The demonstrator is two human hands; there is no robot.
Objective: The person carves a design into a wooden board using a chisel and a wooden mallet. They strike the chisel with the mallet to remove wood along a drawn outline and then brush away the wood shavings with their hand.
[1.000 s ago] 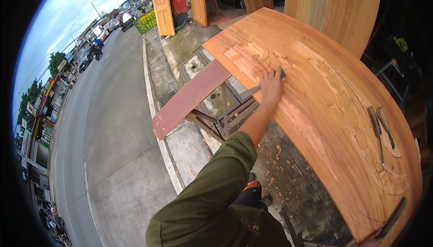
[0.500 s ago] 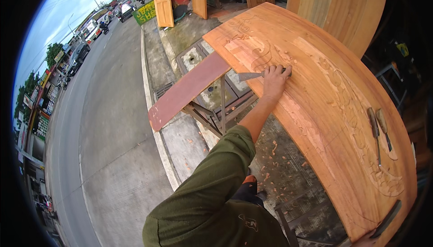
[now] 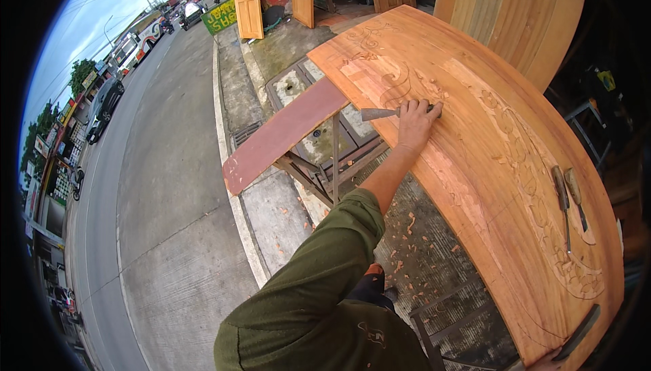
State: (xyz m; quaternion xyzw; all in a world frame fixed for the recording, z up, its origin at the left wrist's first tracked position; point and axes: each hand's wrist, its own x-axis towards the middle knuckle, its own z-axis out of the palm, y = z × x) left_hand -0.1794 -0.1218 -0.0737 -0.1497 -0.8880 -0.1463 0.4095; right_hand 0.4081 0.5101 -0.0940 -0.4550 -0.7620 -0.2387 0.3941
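Observation:
My left hand [image 3: 417,123], with its arm in a green sleeve, is closed on a putty knife [image 3: 378,114] over the far part of a carved wooden panel [image 3: 468,167]. The triangular grey blade points left, past the panel's edge. Leafy scrolls are carved into the reddish-brown surface. At the lower right, a small part of my right hand [image 3: 546,363] shows by the panel's near end. A dark, narrow, blade-like strip [image 3: 580,332] lies right beside it; the fingers are mostly cut off. Two wooden-handled carving tools [image 3: 561,188] rest on the panel's right side.
A maroon board [image 3: 288,137] juts left from under the panel, above a wooden trestle [image 3: 308,174]. Wood shavings [image 3: 407,242] litter the ground. Finished doors [image 3: 247,5] and another large panel [image 3: 508,11] stand behind. The road [image 3: 163,167] with vehicles runs along the left.
My left hand and the putty knife stay at nearly the same spot. The view has shifted slightly, and vehicles on the road have moved.

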